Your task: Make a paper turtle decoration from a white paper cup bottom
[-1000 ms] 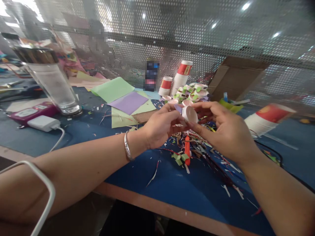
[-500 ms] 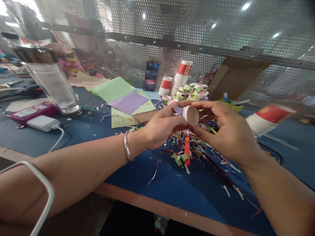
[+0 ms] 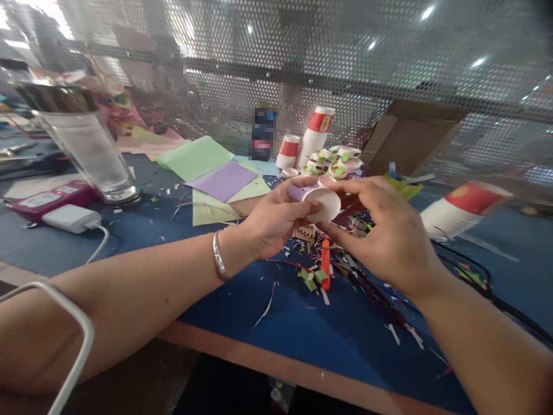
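Observation:
A short white paper cup [image 3: 328,206], with purple paper on its side, is held tilted above the table, a pale round face turned towards me. My left hand [image 3: 276,216] grips it from the left, thumb at the near edge of the round face. From the right, my right hand [image 3: 384,230] curves around the cup, fingers at the upper edge and thumb at the lower; some fingertips are hidden. Below lie an orange tool [image 3: 325,265], green paper bits [image 3: 311,279] and many thin scraps. Behind the hands, several cut cup pieces with green tabs [image 3: 339,161] are piled up.
Stacked red-and-white cups [image 3: 317,135] stand behind, and another stack [image 3: 464,210] leans at right. Green [image 3: 199,158] and purple paper [image 3: 222,180] lie left of centre. A tall glass [image 3: 93,144], a purple device [image 3: 54,202] and a white charger [image 3: 72,218] are at left; a perforated screen rises behind.
The cup has turned between my hands, so its round face shows wider and more towards me. My left thumb now lies over that face's edge. The view has shifted slightly.

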`<action>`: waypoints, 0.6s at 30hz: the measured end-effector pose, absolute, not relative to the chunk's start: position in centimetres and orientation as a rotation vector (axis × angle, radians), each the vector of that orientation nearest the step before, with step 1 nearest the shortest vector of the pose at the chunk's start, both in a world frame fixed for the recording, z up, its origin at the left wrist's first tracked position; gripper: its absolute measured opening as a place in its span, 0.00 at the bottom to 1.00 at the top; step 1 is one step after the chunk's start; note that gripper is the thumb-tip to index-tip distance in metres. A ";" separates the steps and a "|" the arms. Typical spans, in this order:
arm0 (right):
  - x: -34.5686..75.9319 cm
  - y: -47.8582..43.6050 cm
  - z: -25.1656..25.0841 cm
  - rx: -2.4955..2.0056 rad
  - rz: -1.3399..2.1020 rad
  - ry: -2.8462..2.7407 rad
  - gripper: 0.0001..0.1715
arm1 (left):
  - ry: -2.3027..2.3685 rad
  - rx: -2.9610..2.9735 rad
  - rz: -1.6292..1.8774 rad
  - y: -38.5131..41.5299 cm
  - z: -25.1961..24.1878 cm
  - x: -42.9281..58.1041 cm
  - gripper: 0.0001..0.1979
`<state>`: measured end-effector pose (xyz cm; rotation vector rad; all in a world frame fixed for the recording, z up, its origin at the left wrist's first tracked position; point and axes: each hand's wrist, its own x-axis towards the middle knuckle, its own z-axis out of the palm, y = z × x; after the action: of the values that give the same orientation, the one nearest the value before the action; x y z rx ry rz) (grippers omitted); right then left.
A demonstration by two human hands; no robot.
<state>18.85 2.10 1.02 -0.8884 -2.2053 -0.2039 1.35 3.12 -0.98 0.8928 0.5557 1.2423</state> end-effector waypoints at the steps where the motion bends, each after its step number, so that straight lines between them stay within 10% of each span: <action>1: 18.9 2.1 1.0 -0.876 -0.217 -2.203 0.23 | 0.549 0.904 1.232 3.3 -1.0 1.3 0.18; 18: 19.1 1.9 1.0 -0.918 -0.261 -2.204 0.28 | 0.532 0.858 1.212 3.4 -1.1 1.3 0.12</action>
<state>19.09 1.94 1.01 -0.9175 -2.2036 -0.2609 1.27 3.39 -1.14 0.8579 0.5315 1.2119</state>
